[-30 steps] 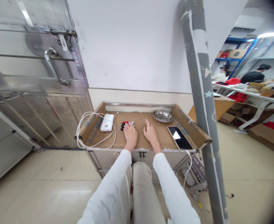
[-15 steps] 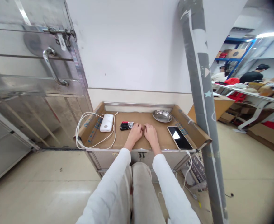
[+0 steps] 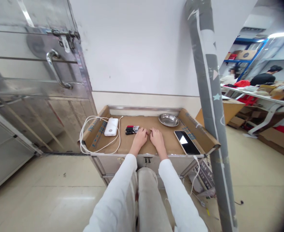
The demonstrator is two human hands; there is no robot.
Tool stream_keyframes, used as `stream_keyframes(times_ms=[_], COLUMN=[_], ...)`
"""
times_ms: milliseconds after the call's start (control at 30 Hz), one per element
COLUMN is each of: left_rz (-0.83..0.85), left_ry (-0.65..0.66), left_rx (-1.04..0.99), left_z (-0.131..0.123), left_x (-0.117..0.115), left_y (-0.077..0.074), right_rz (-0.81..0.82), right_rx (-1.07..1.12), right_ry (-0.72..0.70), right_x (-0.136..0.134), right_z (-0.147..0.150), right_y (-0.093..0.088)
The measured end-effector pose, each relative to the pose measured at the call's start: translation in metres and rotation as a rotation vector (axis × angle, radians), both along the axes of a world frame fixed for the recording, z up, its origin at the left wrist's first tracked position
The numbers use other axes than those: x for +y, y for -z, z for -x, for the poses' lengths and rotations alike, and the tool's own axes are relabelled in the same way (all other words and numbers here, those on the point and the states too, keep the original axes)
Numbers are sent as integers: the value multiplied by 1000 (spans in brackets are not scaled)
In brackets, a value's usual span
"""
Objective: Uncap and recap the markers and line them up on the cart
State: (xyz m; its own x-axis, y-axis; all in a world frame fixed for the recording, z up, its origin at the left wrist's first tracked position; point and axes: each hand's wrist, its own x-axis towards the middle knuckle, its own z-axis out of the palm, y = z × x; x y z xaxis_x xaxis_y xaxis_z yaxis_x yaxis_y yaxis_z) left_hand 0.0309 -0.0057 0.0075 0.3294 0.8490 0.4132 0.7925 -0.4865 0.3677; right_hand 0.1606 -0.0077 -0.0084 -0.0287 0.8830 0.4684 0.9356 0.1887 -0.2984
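Observation:
Both my hands rest on the cardboard-lined table top (image 3: 122,146) near its middle. My left hand (image 3: 140,138) and my right hand (image 3: 157,138) sit side by side, fingers curled, fingertips meeting. Whatever lies between them is too small to make out. Just left of my left hand is a small bundle of black and red pens (image 3: 131,129). Further left lies a white power bank (image 3: 111,126) with a looped white cable (image 3: 84,141). A black phone (image 3: 187,142) lies to the right of my right hand, and a steel bowl (image 3: 168,120) sits behind it.
A tall grey rolled mat (image 3: 208,90) leans at the table's right corner. A steel cabinet door with a handle (image 3: 56,69) stands to the left. Behind the table is a white wall. Two people (image 3: 265,77) sit at a cluttered bench at the far right.
A second ago my left hand lay on the pens and my right hand lay flat, apart. Both have since drawn together at the table's middle, and the pens lie uncovered.

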Motion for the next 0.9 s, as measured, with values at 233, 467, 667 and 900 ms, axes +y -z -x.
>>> stream_keyframes(times_ms=[233,467,667,900], left_rz=[-15,-33,-167,-208], left_ry=[1,21,-142,-659], left_rx=[18,16,11,-27], left_z=[0,0,0,2], left_x=[1,2,0,-5], left_y=[1,2,-1,2], right_rz=[53,74,47,53], right_rx=[-12,-34,-18,-5], right_ry=[8,19,8,6], right_x=[-1,-2,-2,-1], right_z=[1,1,1,1], right_y=[-4,-4,-3,-3])
